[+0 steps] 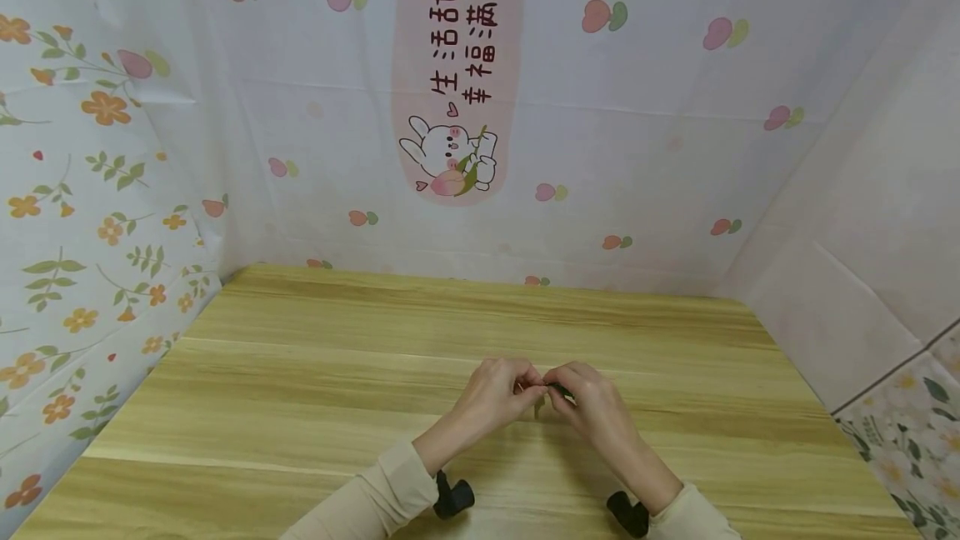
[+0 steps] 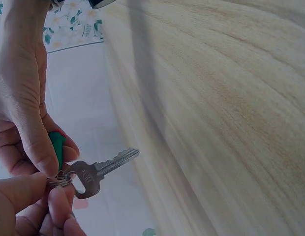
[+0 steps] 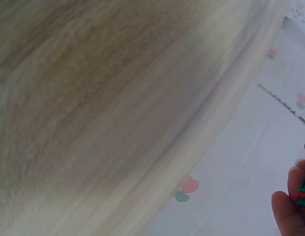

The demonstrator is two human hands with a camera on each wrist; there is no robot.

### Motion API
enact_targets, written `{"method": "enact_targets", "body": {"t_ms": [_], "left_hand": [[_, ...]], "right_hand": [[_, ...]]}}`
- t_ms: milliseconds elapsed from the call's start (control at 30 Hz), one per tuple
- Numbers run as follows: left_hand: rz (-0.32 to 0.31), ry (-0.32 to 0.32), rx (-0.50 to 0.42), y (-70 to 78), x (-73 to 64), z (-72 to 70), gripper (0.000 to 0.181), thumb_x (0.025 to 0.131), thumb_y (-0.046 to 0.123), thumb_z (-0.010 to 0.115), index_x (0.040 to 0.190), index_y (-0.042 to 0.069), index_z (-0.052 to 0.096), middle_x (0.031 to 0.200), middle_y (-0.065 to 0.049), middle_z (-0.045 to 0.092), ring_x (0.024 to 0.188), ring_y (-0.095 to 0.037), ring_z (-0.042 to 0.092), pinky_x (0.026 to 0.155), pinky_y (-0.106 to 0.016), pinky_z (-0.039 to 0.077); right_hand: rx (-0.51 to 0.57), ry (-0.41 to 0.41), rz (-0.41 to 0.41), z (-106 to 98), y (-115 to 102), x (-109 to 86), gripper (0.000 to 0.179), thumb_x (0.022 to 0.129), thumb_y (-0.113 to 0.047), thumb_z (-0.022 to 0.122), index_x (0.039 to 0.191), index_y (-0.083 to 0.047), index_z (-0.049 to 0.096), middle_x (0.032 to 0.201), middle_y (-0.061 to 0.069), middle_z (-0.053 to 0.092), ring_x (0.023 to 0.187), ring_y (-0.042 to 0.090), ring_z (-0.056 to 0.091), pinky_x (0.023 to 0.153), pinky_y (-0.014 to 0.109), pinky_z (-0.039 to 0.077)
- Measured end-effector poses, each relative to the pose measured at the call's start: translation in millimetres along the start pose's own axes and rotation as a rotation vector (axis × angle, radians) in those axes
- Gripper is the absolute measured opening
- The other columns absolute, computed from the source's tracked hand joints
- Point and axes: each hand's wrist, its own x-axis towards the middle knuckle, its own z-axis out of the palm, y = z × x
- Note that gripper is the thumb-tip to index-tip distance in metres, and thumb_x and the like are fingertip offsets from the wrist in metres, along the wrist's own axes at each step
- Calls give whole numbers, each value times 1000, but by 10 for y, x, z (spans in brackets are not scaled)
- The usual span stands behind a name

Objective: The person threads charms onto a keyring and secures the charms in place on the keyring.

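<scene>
Both hands meet over the wooden table (image 1: 360,390). My left hand (image 1: 491,390) pinches a small metal key ring (image 2: 61,180) between thumb and fingertips. From that ring a silver key (image 2: 88,179) sticks out sideways, its toothed blade pointing away from the fingers. Opposite it, my right hand (image 1: 596,402) grips a green charm with red trim (image 2: 57,145) close beside the ring. Only the fingertips of this hand and part of the charm show at the edge of the right wrist view, where the key blade also appears above them.
A black wrist device (image 1: 453,497) sits at the left cuff, another (image 1: 628,513) at the right. Behind the table hangs a white printed cloth (image 1: 645,132). Flowered cloth (image 1: 90,190) covers the left side, and a pale panel (image 1: 847,273) stands on the right.
</scene>
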Motion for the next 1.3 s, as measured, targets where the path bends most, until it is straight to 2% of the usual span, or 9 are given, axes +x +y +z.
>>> {"method": "enact_targets", "body": {"t_ms": [300, 367, 600, 1000, 1067, 1300], "left_hand": [[-6, 17, -14, -14, -22, 9, 6, 87, 12, 67, 82, 10, 70, 71, 4, 67, 52, 5, 47, 49, -13, 41], [-8, 7, -17, -14, -24, 11, 6, 87, 11, 67, 83, 10, 71, 71, 4, 66, 53, 5, 47, 49, -13, 41], [-1, -26, -25, -16, -26, 14, 8, 88, 12, 66, 84, 8, 71, 70, 3, 66, 49, 4, 43, 47, -13, 40], [-7, 32, -26, -20, -44, 29, 7, 88, 11, 66, 82, 9, 70, 71, 4, 66, 53, 4, 45, 51, -14, 41], [-12, 24, -23, -14, -43, 26, 7, 88, 11, 66, 83, 10, 71, 71, 5, 66, 53, 4, 45, 50, -14, 41], [-44, -10, -15, -3, -41, 20, 8, 88, 14, 66, 84, 10, 71, 69, 6, 66, 50, 4, 43, 48, -14, 39]], "right_hand": [[82, -20, 87, 4, 4, -7, 18, 70, 8, 76, 80, -5, 68, 78, 5, 67, 67, 13, 63, 56, 15, 49], [77, -18, 76, 5, 11, -12, 19, 69, 9, 76, 79, -6, 68, 77, 4, 67, 66, 13, 63, 56, 14, 48], [27, 20, -36, 22, 10, -8, 25, 63, 10, 80, 78, -7, 67, 77, 1, 66, 67, 12, 62, 57, 15, 49], [56, 12, 19, 16, 17, -19, 22, 67, 9, 78, 81, -5, 69, 78, 3, 67, 67, 13, 62, 55, 15, 48], [46, 17, 2, 15, 21, -21, 23, 65, 9, 79, 79, -6, 68, 77, 2, 66, 66, 12, 62, 56, 15, 48], [-11, 54, -134, 33, 30, -17, 26, 62, 5, 82, 78, -9, 67, 75, 1, 65, 67, 13, 61, 58, 20, 50]]}}
